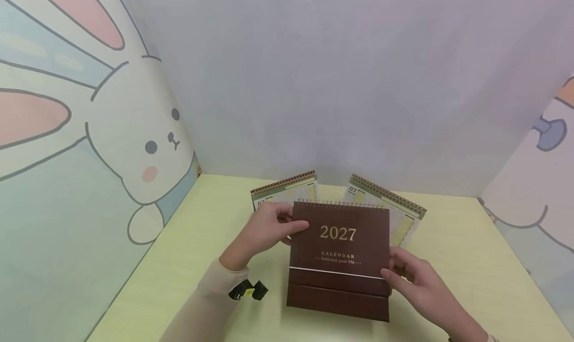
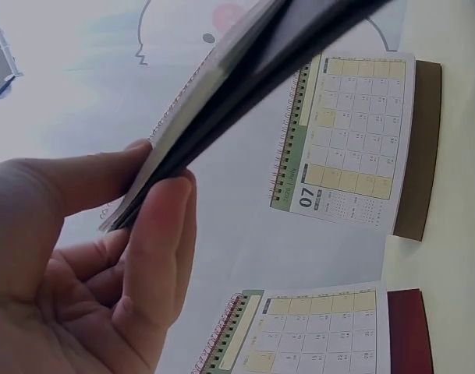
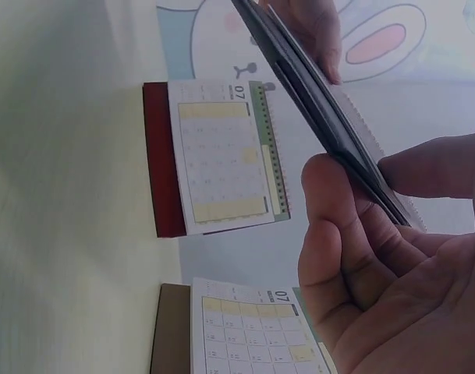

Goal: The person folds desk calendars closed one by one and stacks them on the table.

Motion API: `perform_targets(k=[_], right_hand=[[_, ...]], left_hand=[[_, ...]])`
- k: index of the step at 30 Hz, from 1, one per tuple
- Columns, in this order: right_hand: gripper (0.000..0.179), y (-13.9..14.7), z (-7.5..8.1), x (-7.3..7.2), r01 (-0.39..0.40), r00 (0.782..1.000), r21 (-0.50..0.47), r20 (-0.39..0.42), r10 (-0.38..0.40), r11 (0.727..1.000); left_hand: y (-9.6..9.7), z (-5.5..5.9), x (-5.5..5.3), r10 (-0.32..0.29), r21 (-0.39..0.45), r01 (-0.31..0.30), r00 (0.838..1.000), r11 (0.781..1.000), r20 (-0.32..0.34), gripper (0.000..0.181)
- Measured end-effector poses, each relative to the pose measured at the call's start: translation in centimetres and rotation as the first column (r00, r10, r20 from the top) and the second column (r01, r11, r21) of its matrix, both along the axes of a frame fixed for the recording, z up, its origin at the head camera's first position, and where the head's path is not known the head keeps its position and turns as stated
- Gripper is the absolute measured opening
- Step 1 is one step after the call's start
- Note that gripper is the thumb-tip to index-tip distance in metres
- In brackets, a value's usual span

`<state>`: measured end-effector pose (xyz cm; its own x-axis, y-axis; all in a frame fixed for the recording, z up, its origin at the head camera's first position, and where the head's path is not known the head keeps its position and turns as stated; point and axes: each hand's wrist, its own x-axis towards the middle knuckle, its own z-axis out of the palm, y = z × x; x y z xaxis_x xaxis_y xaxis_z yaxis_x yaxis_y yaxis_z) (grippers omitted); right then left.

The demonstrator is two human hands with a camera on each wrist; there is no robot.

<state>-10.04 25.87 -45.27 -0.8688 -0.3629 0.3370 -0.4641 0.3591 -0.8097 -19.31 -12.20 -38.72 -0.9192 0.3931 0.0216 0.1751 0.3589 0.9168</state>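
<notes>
A dark brown 2027 desk calendar (image 1: 338,247) with silver rings along its top is held up between both hands, its cover facing me. My left hand (image 1: 269,227) pinches its upper left edge, thumb on the cover and fingers behind. The right hand (image 1: 417,284) pinches the lower right edge the same way. In the right wrist view the held calendar (image 3: 315,101) is seen edge-on. Behind it stand two desk calendars with July pages: a red-based one (image 3: 221,156) on the left and a brown-based one (image 2: 350,136) on the right, both partly hidden in the head view.
The pale yellow table (image 1: 179,262) carries the standing calendars near its back edge. A grey-lilac backdrop (image 1: 332,83) rises behind, with a cartoon rabbit panel (image 1: 134,132) on the left and another printed panel (image 1: 529,182) on the right. A small black device (image 1: 246,289) sits at the left sleeve.
</notes>
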Motion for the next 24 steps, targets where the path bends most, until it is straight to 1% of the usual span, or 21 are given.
perform_targets(k=[5, 9, 14, 18, 24], right_hand=[[0.035, 0.17, -0.03, -0.12, -0.018, 0.998, -0.032, 0.057, 0.020, 0.999], [0.038, 0.29, -0.06, -0.19, -0.053, 0.993, -0.067, 0.099, 0.059, 0.996], [0.047, 0.31, -0.22, -0.31, -0.089, 0.985, -0.107, 0.136, 0.103, 0.990], [0.050, 0.25, -0.36, -0.35, -0.091, 0.983, -0.110, 0.150, 0.107, 0.990], [0.049, 0.09, -0.45, -0.43, -0.069, 0.978, -0.085, 0.193, 0.085, 0.994]], left_hand=[[0.18, -0.06, -0.13, 0.007, 0.003, -0.007, 1.000, 1.000, 0.013, 0.028], [0.21, -0.08, -0.22, 0.012, -0.009, -0.012, 0.999, 1.000, 0.030, 0.027], [0.13, -0.05, -0.29, 0.014, -0.019, -0.013, 0.998, 1.000, 0.054, 0.027], [0.11, -0.05, -0.36, 0.013, -0.026, -0.011, 0.998, 1.000, 0.067, 0.028], [0.12, -0.09, -0.47, 0.018, -0.054, -0.014, 0.997, 0.998, 0.070, 0.031]])
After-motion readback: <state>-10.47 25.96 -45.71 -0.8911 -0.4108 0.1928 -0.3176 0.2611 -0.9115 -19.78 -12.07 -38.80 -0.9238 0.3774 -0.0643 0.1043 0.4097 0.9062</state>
